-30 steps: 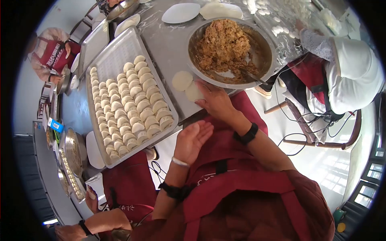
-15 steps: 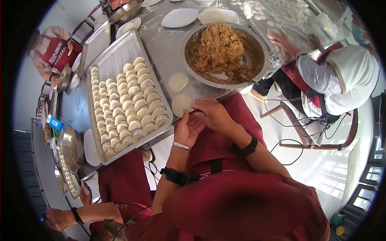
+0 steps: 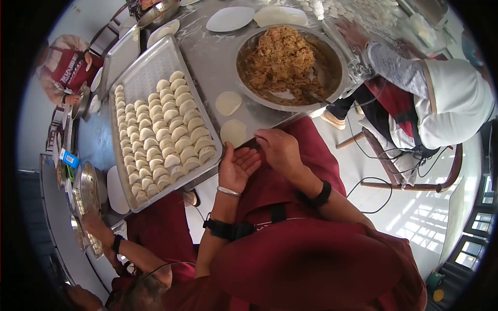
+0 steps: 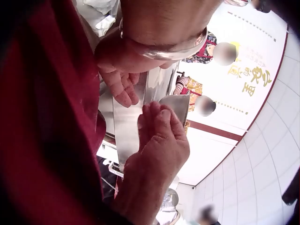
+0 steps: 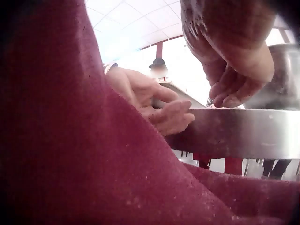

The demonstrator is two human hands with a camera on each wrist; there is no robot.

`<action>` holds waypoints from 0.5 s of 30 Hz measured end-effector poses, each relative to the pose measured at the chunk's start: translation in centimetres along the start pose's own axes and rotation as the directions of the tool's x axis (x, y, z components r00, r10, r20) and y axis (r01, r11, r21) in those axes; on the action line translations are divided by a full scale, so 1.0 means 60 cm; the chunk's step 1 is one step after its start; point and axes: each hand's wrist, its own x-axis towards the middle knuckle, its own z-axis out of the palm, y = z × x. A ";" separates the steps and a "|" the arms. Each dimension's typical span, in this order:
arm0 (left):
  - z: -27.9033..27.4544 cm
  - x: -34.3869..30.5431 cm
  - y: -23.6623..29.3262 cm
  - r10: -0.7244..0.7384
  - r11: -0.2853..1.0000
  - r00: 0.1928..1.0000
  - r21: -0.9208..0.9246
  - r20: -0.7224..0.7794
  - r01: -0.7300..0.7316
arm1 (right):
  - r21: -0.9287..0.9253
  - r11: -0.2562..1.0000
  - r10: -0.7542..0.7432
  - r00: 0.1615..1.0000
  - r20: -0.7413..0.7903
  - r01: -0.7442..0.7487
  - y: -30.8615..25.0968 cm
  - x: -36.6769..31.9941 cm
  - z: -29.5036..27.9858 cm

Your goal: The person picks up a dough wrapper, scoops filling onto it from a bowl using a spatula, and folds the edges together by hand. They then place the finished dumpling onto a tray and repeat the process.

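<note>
The left hand (image 3: 238, 169) is palm up by the edge of the table (image 3: 207, 75), open and empty. The right hand (image 3: 280, 149) arches beside it, fingertips bunched closed, apparently empty, near the closer wrapper (image 3: 233, 131) on the tabletop.

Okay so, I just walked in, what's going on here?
At the edge of a metal table, a person's left hand is palm up and the right hand is curled, nothing visible in either. Two round dough wrappers lie beside a tray partly filled with dumplings; a bowl of filling sits nearby.
</note>
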 end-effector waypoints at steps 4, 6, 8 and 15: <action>-0.015 0.011 -0.006 -0.010 0.999 0.998 -0.042 0.055 0.012 | -0.094 0.981 -0.160 0.984 0.080 0.168 -0.012 0.047 0.026; -0.009 0.007 -0.005 0.006 0.999 0.997 -0.054 0.081 -0.002 | -0.115 0.971 -0.199 0.974 0.104 0.211 0.001 0.059 0.059; -0.024 0.013 -0.007 0.004 0.996 0.995 -0.093 0.099 0.005 | -0.185 0.958 -0.194 0.970 0.143 0.219 -0.004 0.067 0.079; -0.041 0.013 -0.007 0.042 0.993 0.979 -0.120 0.198 -0.018 | 0.012 0.945 -0.316 0.908 0.274 0.326 0.013 0.049 0.070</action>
